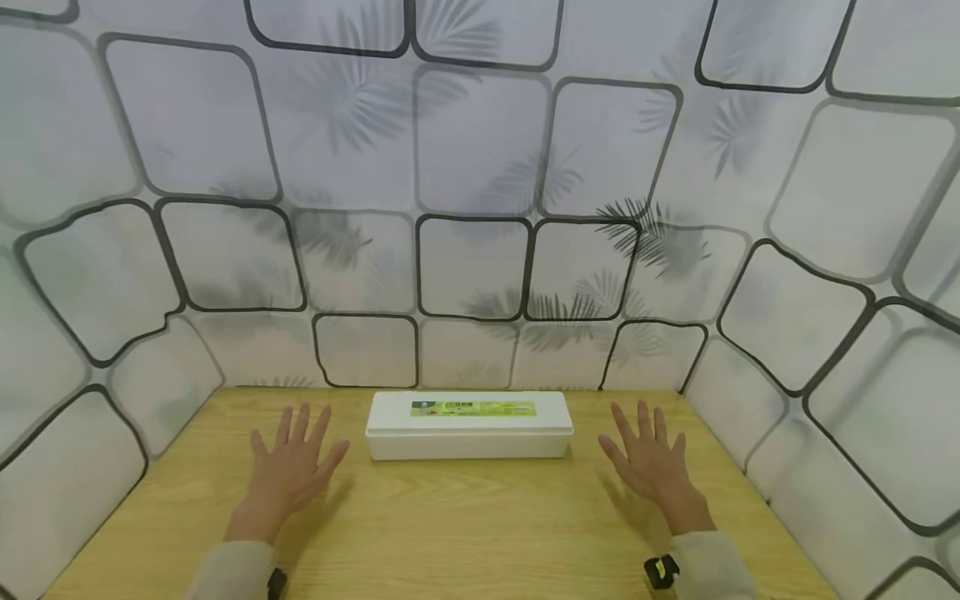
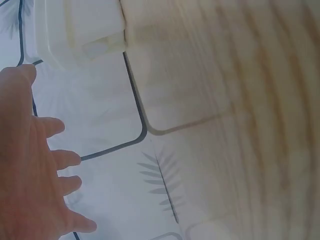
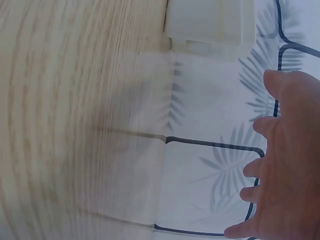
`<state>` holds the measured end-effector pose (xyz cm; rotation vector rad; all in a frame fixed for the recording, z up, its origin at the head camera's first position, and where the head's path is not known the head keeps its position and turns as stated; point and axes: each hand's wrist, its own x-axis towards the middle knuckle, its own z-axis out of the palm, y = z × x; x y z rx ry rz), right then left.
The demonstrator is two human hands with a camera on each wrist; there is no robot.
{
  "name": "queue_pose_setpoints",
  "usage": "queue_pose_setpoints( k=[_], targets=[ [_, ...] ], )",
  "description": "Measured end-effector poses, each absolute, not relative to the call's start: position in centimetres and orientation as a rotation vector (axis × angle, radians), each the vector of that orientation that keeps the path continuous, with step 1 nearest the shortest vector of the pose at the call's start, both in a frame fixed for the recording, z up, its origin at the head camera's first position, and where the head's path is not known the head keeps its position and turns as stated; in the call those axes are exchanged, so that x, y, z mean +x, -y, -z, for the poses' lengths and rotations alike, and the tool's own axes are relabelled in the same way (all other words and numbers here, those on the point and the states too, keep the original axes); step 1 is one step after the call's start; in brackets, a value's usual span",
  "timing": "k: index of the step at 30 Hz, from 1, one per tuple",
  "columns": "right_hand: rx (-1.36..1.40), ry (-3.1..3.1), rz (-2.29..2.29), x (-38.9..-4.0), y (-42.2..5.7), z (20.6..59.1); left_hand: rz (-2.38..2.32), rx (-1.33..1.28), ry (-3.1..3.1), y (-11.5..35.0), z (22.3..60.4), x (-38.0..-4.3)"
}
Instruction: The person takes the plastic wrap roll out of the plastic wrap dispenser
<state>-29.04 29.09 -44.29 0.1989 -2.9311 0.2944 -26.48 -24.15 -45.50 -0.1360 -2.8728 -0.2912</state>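
Observation:
A long white lidded box point(image 1: 469, 444) with a green printed label point(image 1: 474, 408) lies across the back of the wooden table, its lid on. Left of the box, my left hand point(image 1: 291, 467) is held with fingers spread and palm down, holding nothing. My right hand point(image 1: 651, 462) mirrors it on the other side, fingers also spread and nothing in them. Both hands are apart from the box. In the left wrist view the box's end point(image 2: 82, 30) shows beyond the thumb; the right wrist view has the opposite end point(image 3: 210, 25) near the top.
The light wood table point(image 1: 450, 533) meets a patterned wall covering point(image 1: 480, 267) of dark rounded outlines and grey leaves behind the box. Similar covering rises along the left and right sides. Black wrist devices point(image 1: 662, 572) sit at the sleeve cuffs.

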Motion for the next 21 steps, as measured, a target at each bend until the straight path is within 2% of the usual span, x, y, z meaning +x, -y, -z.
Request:
queue_pose_setpoints(
  k=[9,17,21],
  targets=[
    [0.24,2.924,-0.34,-29.1,-29.1,44.4,0.39,-0.193,2.919,24.1,45.3,-26.5],
    [0.512,2.772,-0.673,-30.6,-28.0,44.2,0.678,-0.458,2.938,24.3,45.7,-27.7],
    [0.632,2.639,-0.644,-31.4,-26.4,43.8,0.753,-0.507,2.943,24.1,46.1,-28.6]
  ],
)
